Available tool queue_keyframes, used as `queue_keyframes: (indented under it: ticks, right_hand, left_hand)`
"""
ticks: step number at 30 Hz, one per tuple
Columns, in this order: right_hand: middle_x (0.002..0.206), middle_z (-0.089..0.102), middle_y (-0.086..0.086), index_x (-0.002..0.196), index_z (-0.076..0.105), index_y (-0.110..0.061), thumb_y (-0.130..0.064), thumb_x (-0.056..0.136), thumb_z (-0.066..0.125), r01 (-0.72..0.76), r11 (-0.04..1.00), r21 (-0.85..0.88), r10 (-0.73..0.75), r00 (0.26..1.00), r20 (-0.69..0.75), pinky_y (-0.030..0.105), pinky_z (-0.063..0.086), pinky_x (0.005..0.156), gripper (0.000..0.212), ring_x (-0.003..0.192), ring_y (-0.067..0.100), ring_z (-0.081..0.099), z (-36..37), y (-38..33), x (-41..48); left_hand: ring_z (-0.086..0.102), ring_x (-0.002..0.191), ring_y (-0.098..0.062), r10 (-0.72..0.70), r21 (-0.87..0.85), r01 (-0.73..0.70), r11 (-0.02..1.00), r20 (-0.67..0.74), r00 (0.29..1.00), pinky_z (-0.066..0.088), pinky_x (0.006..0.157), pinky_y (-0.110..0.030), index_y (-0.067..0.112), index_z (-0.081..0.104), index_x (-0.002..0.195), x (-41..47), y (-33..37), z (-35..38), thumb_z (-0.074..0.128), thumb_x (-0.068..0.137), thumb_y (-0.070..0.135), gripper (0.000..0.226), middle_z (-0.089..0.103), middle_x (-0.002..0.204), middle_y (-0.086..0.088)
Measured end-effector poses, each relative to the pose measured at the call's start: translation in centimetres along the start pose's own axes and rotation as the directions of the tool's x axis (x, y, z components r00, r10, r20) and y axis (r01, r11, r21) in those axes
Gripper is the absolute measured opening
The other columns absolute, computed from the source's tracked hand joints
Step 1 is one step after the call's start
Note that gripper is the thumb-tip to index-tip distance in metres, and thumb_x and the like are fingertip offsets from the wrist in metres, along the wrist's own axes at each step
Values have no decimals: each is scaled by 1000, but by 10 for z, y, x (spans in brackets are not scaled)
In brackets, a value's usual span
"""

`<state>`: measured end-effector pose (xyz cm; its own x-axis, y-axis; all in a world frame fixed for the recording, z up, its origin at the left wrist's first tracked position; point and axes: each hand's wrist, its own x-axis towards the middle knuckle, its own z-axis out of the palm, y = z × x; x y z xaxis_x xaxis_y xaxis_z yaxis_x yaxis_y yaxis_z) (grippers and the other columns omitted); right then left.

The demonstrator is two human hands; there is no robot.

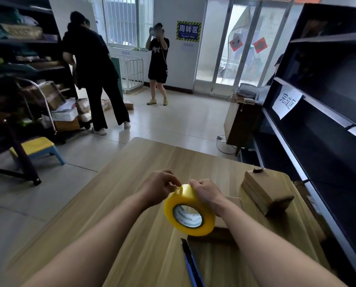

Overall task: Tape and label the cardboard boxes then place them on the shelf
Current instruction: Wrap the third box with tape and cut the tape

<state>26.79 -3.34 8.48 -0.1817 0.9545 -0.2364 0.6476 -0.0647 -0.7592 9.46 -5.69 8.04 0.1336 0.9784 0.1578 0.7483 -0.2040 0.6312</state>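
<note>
Peeling tape: the left grip (162, 186) pinches the loose end at the top of the yellow tape roll (195, 201). The right grip (204, 190) is curled over the roll's far side, holding it above the table (131, 183).
Boxes: one cardboard box (234, 201) lies on the table under the right forearm, untaped as far as I can tell. A second cardboard box (264, 193) sits near the table's right edge. It may be a stack of flats; I cannot tell.
Shelf: the shelf (309, 100), with its paper sign (287, 105), stands to the right of the table.
Risk: the pinched end could split into a sliver or fold back onto itself if pulled crooked. The roll could also twist in the one-sided hold and stick to the fingers.
Count: one tape roll, two boxes, one blue utility knife (190, 264), two grips.
</note>
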Motion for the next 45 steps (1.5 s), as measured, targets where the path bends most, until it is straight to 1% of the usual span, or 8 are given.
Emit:
queue_keyframes:
  ticks: [5, 10, 20, 23, 25, 29, 35, 45]
  right_hand:
    - [91, 54, 3, 104, 54, -13, -35, 101, 45, -59, 991, 118, 53, 997, 55, 35, 43, 85, 24, 80, 14, 50, -3, -2, -2]
    - [117, 55, 8, 135, 49, -10, -45, 97, 52, -99, 964, 245, 85, 994, 66, 35, 48, 84, 52, 101, 23, 55, -1, -1, 6]
    - [107, 61, 1, 108, 55, -16, -66, 88, 48, 15, 900, 436, 82, 975, -204, 40, 50, 90, 55, 101, 20, 57, 15, 3, 11]
    - [115, 61, 8, 119, 56, -16, -80, 74, 50, -13, 883, 468, -8, 999, 44, 38, 50, 86, 79, 104, 24, 60, 21, 1, 3]
    - [119, 57, 3, 130, 49, -19, -70, 73, 64, -16, 920, 391, -74, 974, 214, 30, 47, 80, 78, 105, 19, 57, 18, 0, -1]
    - [114, 56, -2, 132, 47, -16, -39, 76, 81, 139, 972, 191, -181, 958, 223, 25, 46, 77, 69, 100, 14, 55, 6, 3, 1]
    - [105, 62, 3, 116, 57, -19, -46, 76, 77, 230, 973, -32, -230, 973, -4, 43, 55, 85, 52, 93, 21, 61, -3, -1, 0]
    - [97, 64, 2, 95, 59, -23, -49, 74, 78, 240, 939, -245, -230, 971, 68, 40, 54, 80, 38, 88, 22, 61, -58, 18, 10]
  left_hand:
    - [60, 98, -10, 39, -33, -37, 999, 63, 997, 51, 86, -24, 20, 72, 97, 1, 5, -5, 63, 91, 10, 15, 65, 114, 7]
    - [60, 92, -14, 13, -15, -11, 1000, 88, 996, 55, 83, -38, 39, 51, 78, 4, 6, -8, 53, 95, 13, 32, 62, 94, 8]
    - [54, 86, -18, -105, 70, 118, 991, -171, 980, 41, 70, -29, 13, 61, 95, 14, 19, -6, 50, 97, 17, 12, 61, 97, -3]
    - [55, 82, -19, -206, 44, 222, 974, -230, 951, 40, 67, -29, 18, 57, 88, 18, 18, -4, 50, 97, 19, 11, 62, 96, -3]
    - [60, 82, -24, -278, -16, 282, 959, -232, 932, 48, 68, -34, 19, 56, 86, 21, 15, -3, 52, 96, 21, 11, 64, 94, -5]
    - [59, 77, -21, -381, -118, 365, 923, -175, 908, 55, 71, -39, 19, 57, 91, 24, 9, -4, 51, 97, 26, 11, 60, 87, -1]
    - [50, 70, -17, -407, -195, 382, 903, -106, 907, 42, 61, -30, 14, 56, 88, 31, 12, 2, 52, 97, 34, 22, 58, 82, -3]
    - [58, 64, -22, -469, -399, 423, 813, -18, 883, 51, 57, -30, 5, 66, 82, 55, 43, 32, 66, 91, 22, 19, 65, 76, -12]
